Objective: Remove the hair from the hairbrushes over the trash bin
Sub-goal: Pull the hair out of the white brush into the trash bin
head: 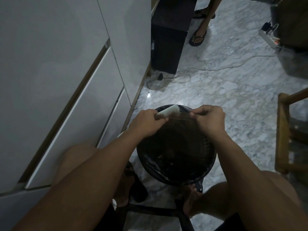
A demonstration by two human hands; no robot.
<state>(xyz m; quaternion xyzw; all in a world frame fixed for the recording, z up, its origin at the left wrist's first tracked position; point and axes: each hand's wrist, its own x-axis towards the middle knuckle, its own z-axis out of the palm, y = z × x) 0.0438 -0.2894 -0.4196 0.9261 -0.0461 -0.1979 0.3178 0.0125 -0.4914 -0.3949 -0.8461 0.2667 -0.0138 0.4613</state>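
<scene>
Left hand (pixel 147 121) clamped around handle of white hairbrush (pixel 168 111), fingers closed on it. Brush held above far rim of black-lined trash bin (pixel 176 147). Long axis runs lower left to upper right, head pointing up-right, away from person; bristles face toward right hand. Right hand (pixel 209 118) just beside brush head, fingers pinched together on thin strands of hair (pixel 179 117) stretched taut between brush and hand. Bin stands on marble floor (pixel 233 90), beside white cabinet (pixel 66 80).
</scene>
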